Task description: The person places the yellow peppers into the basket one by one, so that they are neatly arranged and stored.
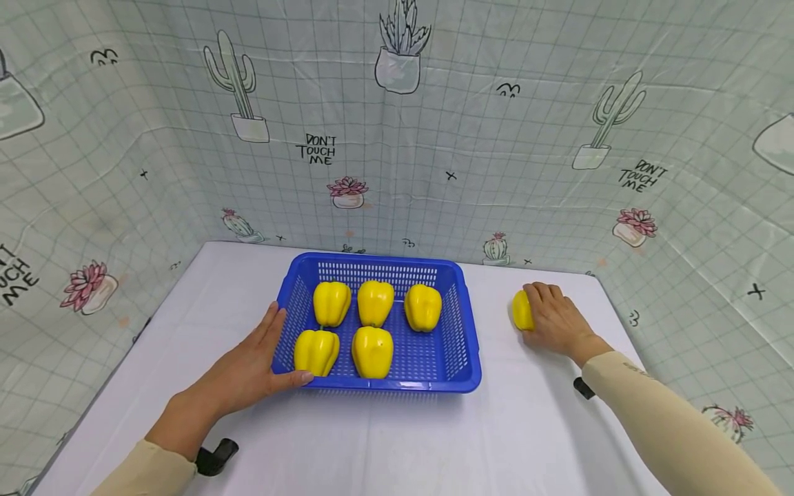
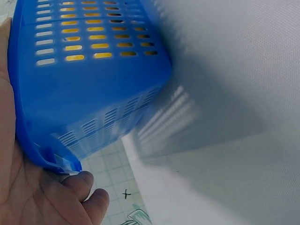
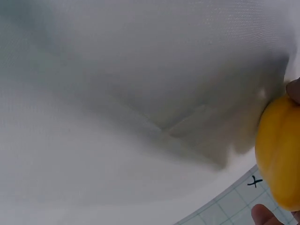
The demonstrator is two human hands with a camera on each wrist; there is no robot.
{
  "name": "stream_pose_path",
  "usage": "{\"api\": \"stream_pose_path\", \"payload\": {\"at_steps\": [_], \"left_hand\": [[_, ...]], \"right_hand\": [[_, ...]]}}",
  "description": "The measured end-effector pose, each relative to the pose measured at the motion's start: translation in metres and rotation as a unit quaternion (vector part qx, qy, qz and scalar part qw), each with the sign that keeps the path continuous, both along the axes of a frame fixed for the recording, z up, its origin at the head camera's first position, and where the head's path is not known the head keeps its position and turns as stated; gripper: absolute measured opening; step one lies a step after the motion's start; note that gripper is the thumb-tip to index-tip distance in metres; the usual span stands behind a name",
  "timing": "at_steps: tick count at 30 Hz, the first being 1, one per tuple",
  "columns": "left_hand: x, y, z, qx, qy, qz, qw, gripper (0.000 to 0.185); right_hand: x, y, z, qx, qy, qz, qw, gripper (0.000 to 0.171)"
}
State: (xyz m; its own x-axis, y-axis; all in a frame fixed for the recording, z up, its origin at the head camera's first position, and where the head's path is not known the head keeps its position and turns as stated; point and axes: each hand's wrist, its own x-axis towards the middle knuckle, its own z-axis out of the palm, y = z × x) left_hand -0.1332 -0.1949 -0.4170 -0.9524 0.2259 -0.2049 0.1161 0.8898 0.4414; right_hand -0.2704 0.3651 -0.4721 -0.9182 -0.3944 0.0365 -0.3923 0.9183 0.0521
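A blue slotted basket (image 1: 462,344) stands mid-table with several yellow bell peppers (image 1: 373,351) inside. My left hand (image 1: 263,353) lies against its left front corner, fingers straight along the side wall and thumb along the front rim. The left wrist view shows the palm (image 2: 26,187) pressed to the basket wall (image 2: 89,93), with yellow showing through the slots. To the right of the basket, a single yellow pepper (image 1: 521,310) rests on the white table. My right hand (image 1: 554,313) curls over it from the right. In the right wrist view the pepper (image 3: 279,154) sits at the right edge beside a fingertip (image 3: 265,216).
The white table (image 1: 397,441) is enclosed on three sides by a cactus-print cloth backdrop (image 1: 434,138). Bare tabletop lies in front of the basket and between the basket and the lone pepper. The table's right edge runs close behind my right hand.
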Motion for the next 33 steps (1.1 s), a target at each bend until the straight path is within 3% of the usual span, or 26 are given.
{"api": "stream_pose_path", "payload": {"at_steps": [8,19,24,33], "left_hand": [[0.001,0.000,0.000,0.005,-0.003,0.001,1.0000,0.134],[0.001,0.001,0.001,-0.004,0.014,-0.005,0.9999,0.133],[0.001,0.000,0.002,-0.012,0.030,-0.012,0.9994,0.133],[0.002,0.000,0.004,-0.010,0.027,-0.010,0.9995,0.133]], "right_hand": [[0.001,-0.003,-0.001,0.012,0.021,0.008,1.000,0.087],[0.002,-0.013,0.007,0.002,0.100,0.046,0.994,0.087],[0.004,-0.021,0.015,-0.001,0.101,0.050,0.994,0.088],[0.009,-0.038,0.031,0.000,0.110,0.071,0.991,0.086]]}}
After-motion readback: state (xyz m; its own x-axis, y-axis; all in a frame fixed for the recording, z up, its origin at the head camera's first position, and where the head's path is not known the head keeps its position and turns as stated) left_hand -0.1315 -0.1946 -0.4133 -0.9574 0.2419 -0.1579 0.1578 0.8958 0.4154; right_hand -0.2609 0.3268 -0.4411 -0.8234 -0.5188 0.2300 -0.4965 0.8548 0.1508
